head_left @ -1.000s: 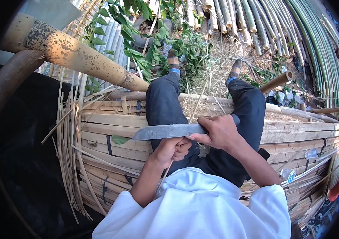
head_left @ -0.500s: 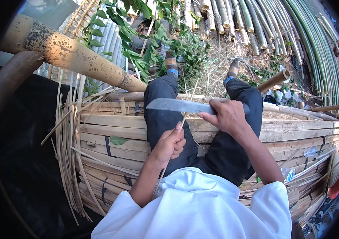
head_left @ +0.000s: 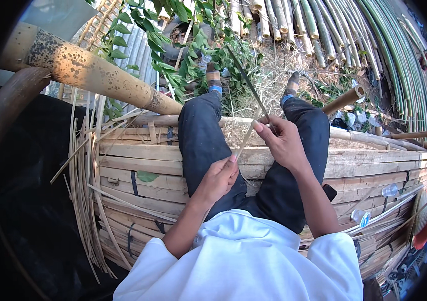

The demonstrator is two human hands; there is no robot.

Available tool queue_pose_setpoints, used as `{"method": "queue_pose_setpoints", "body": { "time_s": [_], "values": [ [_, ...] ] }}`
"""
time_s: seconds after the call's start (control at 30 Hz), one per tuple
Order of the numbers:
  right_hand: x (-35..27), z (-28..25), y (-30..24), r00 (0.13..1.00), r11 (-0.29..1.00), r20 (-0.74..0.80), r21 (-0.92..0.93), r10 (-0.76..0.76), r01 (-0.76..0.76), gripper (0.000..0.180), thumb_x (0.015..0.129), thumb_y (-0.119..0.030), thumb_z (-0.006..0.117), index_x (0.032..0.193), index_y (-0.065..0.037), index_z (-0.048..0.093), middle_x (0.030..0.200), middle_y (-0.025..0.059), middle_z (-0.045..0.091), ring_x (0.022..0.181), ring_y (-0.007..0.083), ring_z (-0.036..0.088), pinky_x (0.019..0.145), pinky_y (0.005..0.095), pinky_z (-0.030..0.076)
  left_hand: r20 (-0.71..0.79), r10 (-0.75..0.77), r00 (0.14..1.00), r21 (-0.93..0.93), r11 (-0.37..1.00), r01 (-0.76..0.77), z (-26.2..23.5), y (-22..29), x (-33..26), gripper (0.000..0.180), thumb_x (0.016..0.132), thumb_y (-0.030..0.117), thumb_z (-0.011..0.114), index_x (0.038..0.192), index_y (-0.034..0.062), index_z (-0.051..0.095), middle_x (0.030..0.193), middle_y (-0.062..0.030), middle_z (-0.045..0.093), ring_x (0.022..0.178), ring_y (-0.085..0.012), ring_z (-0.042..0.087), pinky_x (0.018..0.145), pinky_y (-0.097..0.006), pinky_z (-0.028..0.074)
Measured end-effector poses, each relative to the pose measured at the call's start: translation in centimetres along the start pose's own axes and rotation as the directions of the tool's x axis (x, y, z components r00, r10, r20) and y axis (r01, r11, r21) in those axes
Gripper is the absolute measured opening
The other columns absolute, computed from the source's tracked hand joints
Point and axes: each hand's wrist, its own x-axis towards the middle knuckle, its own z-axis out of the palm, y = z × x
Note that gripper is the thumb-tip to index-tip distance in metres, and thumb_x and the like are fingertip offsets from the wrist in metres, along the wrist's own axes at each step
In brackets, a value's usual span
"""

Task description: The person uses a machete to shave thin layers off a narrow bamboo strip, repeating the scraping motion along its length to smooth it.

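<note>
My left hand (head_left: 219, 179) is closed, pinching a thin pale bamboo strip (head_left: 246, 136) between thumb and fingers above my lap. The strip slants up and away toward my other hand. My right hand (head_left: 282, 142) grips a machete (head_left: 246, 78); its fingers hide the handle. The dark blade stands nearly edge-on, pointing forward and left over the leafy ground. The right thumb lies close to the strip's far end; whether it touches cannot be made out.
I sit on a platform of split bamboo slats (head_left: 364, 170). A thick bamboo pole (head_left: 93, 65) crosses at the left, above a bundle of thin strips (head_left: 85, 185). Several bamboo poles (head_left: 319, 30) lie far right. A black phone (head_left: 329, 192) and a plastic cup (head_left: 389, 190) are at my right.
The machete has swung from lying crosswise, flat side showing, to pointing forward with its edge up. My right hand has turned and shifted slightly left and nearer. The phone has come into view.
</note>
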Motion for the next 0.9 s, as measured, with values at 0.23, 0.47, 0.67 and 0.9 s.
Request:
{"method": "queue_pose_setpoints", "body": {
  "time_s": [0.23,0.47,0.67,0.9],
  "values": [
    [-0.4,1.2,-0.4,0.982,0.82,0.138,0.542,0.129,-0.184,0.03,0.09,-0.027,0.064,0.074,-0.002,0.062,0.051,-0.0065,0.041,0.044,0.0019,0.035,0.042,0.0211,0.024,0.075,-0.011,0.997,0.002,1.0,0.011,0.7,0.5,-0.2,0.042,0.099,0.047,0.035,0.074,0.0122,0.038,0.059,0.0064,0.03,0.045,-0.0017,0.021,0.039,-0.019,0.017],
    [0.9,-1.9,-0.8,0.992,0.799,-0.03,0.596,0.124,-0.082,0.031,0.093,-0.031,0.058,0.08,-0.004,0.061,0.052,-0.0052,0.042,0.044,0.0027,0.036,0.042,0.0199,0.025,0.098,0.103,0.99,0.161,0.98,-0.118,-0.9,-1.1,-1.1,0.041,0.1,0.045,0.035,0.08,0.0107,0.045,0.058,0.0076,0.032,0.047,-0.0004,0.024,0.041,-0.017,0.019],
    [0.1,-0.8,0.8,1.0,0.994,0.007,0.106,-0.025,0.024,0.039,0.094,-0.04,0.052,0.087,-0.003,0.063,0.05,0.0029,0.047,0.045,0.012,0.047,0.047,0.0294,0.038,-0.027,0.122,0.992,0.136,0.984,-0.117,-1.8,-1.3,-1.9,0.038,0.101,0.037,0.038,0.079,0.007,0.047,0.065,0.0056,0.035,0.056,-0.0024,0.031,0.049,-0.018,0.027],
    [-3.6,1.5,1.1,0.9,0.704,0.183,-0.569,-0.396,0.426,0.045,0.08,-0.051,0.063,0.079,-0.007,0.058,0.055,0.009,0.054,0.054,0.0294,0.059,0.047,0.0382,0.043,-0.055,0.249,0.967,0.17,0.957,-0.237,-0.5,-0.5,-1.7,0.035,0.1,0.039,0.041,0.079,0.01,0.046,0.06,0.0083,0.032,0.047,0.0002,0.026,0.04,-0.017,0.019]
  ]
}}
